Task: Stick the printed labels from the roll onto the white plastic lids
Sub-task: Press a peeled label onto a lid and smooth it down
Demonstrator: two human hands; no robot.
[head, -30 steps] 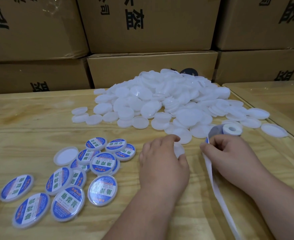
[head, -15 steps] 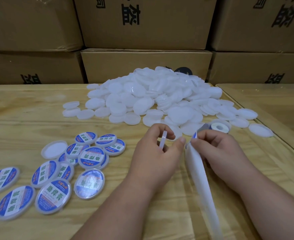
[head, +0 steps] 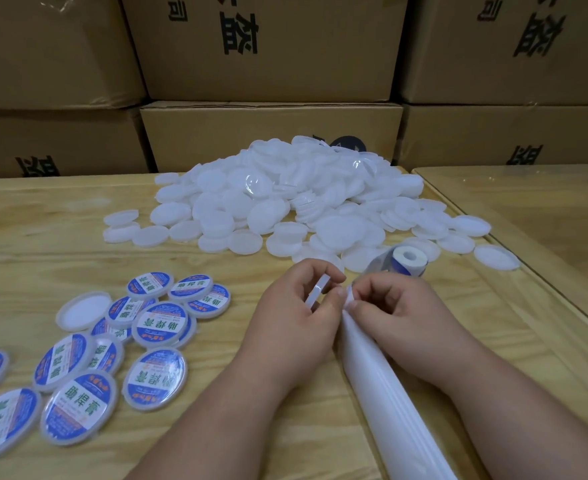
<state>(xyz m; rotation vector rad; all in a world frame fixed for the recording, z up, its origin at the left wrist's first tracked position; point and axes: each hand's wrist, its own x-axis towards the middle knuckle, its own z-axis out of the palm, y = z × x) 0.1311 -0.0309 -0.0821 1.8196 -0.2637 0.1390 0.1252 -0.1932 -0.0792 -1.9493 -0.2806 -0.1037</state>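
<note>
My left hand [head: 296, 317] holds one blank white lid [head: 317, 292] on edge between thumb and fingers, above the wooden table [head: 43, 251]. Right beside it, my right hand [head: 396, 313] pinches the white backing strip [head: 382, 393], which trails toward me off the bottom of the view. The label roll [head: 408, 260] lies just beyond my right hand. A big heap of blank white lids [head: 285, 202] fills the middle of the table. Several labelled lids [head: 161, 323] with blue and white print lie at the left.
Stacked cardboard boxes [head: 268, 133] wall off the back of the table. One blank lid [head: 83, 310] lies open side up among the labelled ones. A second table top [head: 535, 209] adjoins at the right, with a lone lid [head: 496, 257] near the seam.
My left hand picked a blank lid off the table and lifted it on edge. Both hands came together in front of the roll, and the backing strip swung toward me.
</note>
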